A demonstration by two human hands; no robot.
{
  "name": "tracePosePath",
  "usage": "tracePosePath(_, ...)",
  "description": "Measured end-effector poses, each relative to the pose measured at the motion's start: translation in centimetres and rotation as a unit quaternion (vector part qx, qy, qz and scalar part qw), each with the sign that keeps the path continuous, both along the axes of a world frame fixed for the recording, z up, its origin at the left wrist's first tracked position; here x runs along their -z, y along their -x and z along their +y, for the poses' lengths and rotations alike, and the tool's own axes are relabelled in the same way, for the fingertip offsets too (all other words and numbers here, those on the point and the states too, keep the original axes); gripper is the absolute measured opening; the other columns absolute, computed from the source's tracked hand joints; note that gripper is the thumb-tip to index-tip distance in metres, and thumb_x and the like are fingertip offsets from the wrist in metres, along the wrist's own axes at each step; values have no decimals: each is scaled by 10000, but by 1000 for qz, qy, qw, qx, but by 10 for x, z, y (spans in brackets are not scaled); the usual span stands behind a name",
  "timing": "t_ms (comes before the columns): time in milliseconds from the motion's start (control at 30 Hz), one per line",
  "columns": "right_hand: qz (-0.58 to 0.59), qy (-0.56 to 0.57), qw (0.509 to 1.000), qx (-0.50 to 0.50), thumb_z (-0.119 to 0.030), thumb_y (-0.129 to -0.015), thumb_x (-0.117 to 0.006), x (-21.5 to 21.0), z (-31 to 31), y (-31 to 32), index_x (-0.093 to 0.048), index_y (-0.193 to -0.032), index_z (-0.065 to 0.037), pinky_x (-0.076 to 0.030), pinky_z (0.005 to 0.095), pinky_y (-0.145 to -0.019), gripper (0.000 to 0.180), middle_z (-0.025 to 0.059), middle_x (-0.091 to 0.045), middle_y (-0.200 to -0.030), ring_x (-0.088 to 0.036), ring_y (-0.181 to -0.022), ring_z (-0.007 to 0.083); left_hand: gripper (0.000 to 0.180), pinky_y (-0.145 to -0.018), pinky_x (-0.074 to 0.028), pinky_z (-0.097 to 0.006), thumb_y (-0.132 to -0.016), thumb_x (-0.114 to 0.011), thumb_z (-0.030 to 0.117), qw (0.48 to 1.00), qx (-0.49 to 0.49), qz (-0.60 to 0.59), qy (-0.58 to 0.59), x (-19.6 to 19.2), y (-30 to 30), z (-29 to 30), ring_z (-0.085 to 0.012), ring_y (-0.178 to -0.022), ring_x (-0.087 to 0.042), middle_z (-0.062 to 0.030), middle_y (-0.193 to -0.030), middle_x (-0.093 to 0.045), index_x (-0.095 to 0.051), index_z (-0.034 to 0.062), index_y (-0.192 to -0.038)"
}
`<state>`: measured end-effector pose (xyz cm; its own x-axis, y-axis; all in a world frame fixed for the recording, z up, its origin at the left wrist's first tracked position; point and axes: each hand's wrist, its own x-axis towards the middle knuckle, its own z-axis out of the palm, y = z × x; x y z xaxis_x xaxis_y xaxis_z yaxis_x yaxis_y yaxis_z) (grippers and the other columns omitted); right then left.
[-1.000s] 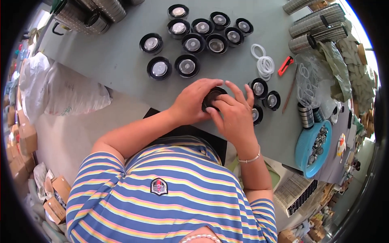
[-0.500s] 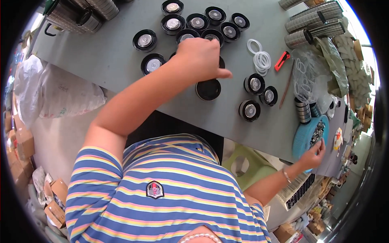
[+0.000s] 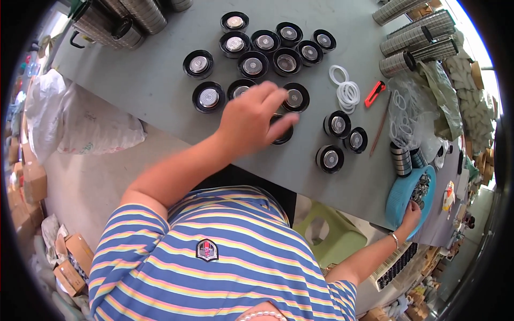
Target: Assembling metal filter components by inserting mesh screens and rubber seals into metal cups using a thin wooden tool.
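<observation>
My left hand, fingers apart and slightly blurred, hovers over the near edge of a group of round black cup lids. It partly covers a black lid and the edge of a neighbouring lid; another lid lies just beyond its fingertips. Most lids show a silver metal disc in the middle. At the far right, my right hand reaches over the rim of a blue plastic basket into small metal parts. Its fingers are drawn together; whatever they hold is hidden.
Three lids sit apart, right of the group. Beyond them lie white sealing rings, a red utility knife, a thin brown rod and a clear bag of rings. Stacked metal cylinders stand at the back left.
My left hand has drawn back toward me and its fingers have spread, uncovering several lids. My right hand has moved down into the basket's metal parts. The whole view has shifted slightly.
</observation>
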<state>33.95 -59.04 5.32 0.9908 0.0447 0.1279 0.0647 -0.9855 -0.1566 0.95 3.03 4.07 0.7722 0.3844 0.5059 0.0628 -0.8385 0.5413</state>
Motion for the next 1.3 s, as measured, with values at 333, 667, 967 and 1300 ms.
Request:
tracePosePath(333,-256,-243,936,3,-219,-1065,-698,-55,119,74,-793,-1171,-70,-566,260,-712,206,51,-790,-973,-736,-847,137,712,-798,-609,-386,-805,-909,381,987,77,69,122,42,38,-20,-309,-973,-726,-84,-1277,-674,-633,103,-1401)
tracePosePath(667,139,-384,842,-354,-19,-868,-854,21,438,244,-726,-959,-37,-551,289,-635,157,57,-709,-896,-710,-734,147,721,-744,-580,-363,-774,-924,268,972,149,63,171,36,39,-15,-248,-856,-683,-70,-1284,-690,-632,143,-1421)
tracePosePath(967,-56,-110,810,-573,-299,-902,-823,2,436,251,-794,-1140,-89,-457,462,-1064,319,23,-765,-1185,-670,-1159,270,729,-719,-592,-348,-749,-937,236,974,147,25,170,45,37,-12,-243,-824,-710,-79,-1276,-702,-652,126,-1411)
tracePosePath(1300,-5,-94,827,-555,-382,-904,-811,22,422,264,-791,-1184,-77,-287,554,-1252,414,33,-713,-1340,-538,-1437,290,790,-917,-600,-422,-675,-913,229,979,136,83,125,45,38,-17,-335,-1137,-709,-102,-1350,-656,-608,97,-1392)
